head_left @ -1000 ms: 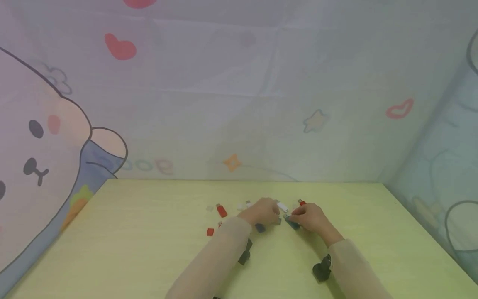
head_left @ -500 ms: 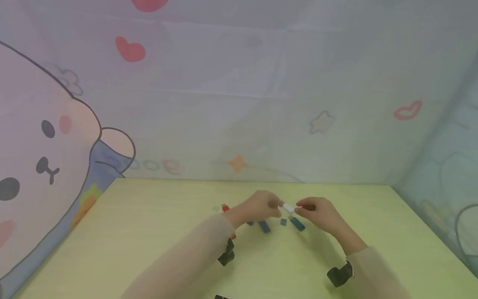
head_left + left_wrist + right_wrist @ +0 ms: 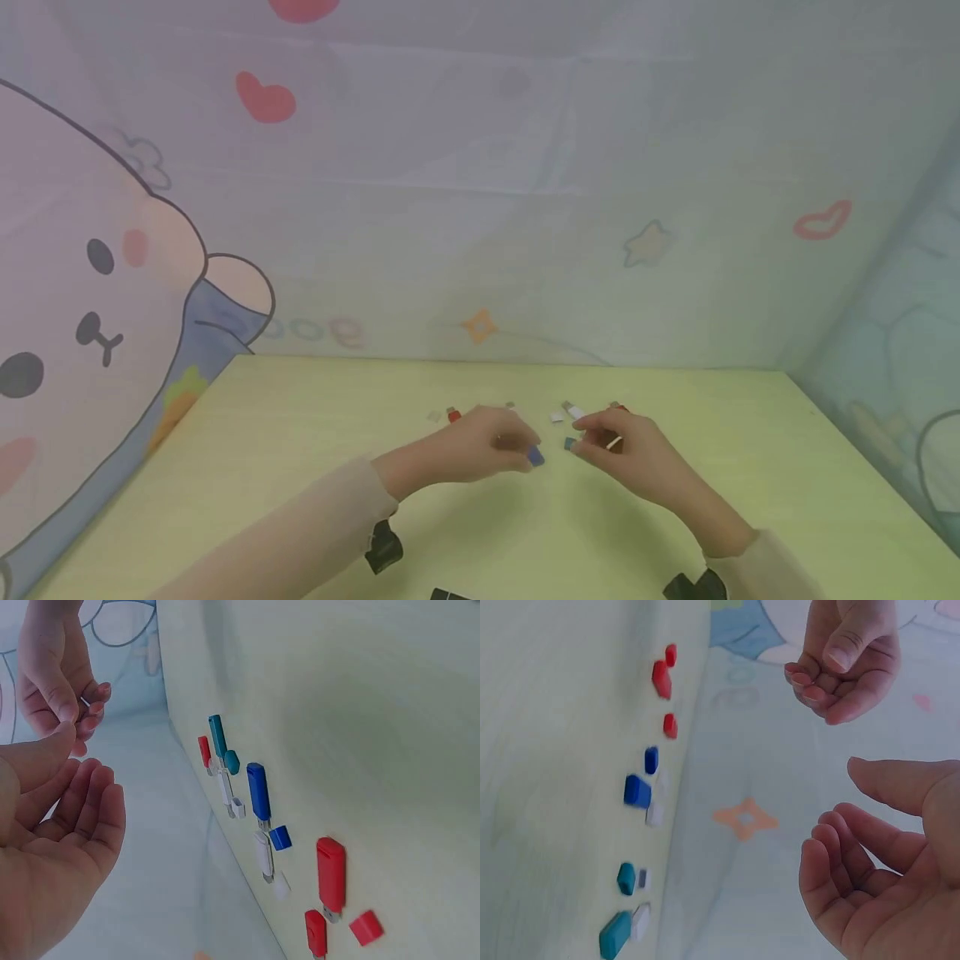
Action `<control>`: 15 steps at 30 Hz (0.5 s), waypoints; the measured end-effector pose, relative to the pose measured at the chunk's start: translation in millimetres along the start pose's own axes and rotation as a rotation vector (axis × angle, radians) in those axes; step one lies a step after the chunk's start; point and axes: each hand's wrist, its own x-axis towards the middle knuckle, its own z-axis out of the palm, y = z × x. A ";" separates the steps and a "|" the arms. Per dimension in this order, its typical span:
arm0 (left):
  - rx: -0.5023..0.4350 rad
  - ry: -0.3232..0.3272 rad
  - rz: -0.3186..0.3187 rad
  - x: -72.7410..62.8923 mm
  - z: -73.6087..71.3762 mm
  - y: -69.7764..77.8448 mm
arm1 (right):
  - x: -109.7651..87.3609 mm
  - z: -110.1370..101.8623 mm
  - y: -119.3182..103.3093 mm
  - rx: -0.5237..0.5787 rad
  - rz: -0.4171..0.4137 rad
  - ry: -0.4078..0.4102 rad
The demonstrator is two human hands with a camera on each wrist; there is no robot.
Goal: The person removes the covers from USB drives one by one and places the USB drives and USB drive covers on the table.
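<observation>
My left hand (image 3: 483,446) hovers with relaxed fingers, holding nothing, and overlaps the blue USB stick (image 3: 258,793) in the head view. Opposite it, my right hand (image 3: 630,454) is also empty, thumb and fingers spread apart, over the teal USB stick (image 3: 218,739). Small caps lie beside the sticks: a teal cap (image 3: 232,763), a blue cap (image 3: 280,838) and a red cap (image 3: 367,928). White USB sticks (image 3: 264,853) and red USB sticks (image 3: 331,874) share the table, metal plugs bare. Both hands hide parts of the row in the head view.
The pale yellow table (image 3: 315,392) ends at a printed cloth backdrop (image 3: 420,225) behind the row. A dark object (image 3: 448,594) shows at the bottom of the head view. Black wrist cameras (image 3: 384,546) sit under both forearms.
Both hands have drawn back toward the body, and the left has also moved left. Earlier, the right fingers were at the teal USB stick; now they are apart from it.
</observation>
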 end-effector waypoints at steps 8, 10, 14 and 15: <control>-0.032 0.018 -0.001 -45.0 -4.7 -6.4 | -12.9 13.9 -21.1 0.021 -0.100 -0.043; -0.036 0.021 0.003 -55.1 -5.8 -8.7 | -15.9 18.4 -25.3 0.028 -0.102 -0.058; -0.059 0.028 0.002 -75.3 -6.7 -12.9 | -21.5 27.3 -32.4 0.047 -0.091 -0.086; -0.064 0.029 0.000 -79.8 -6.6 -13.8 | -22.8 29.2 -34.1 0.053 -0.089 -0.092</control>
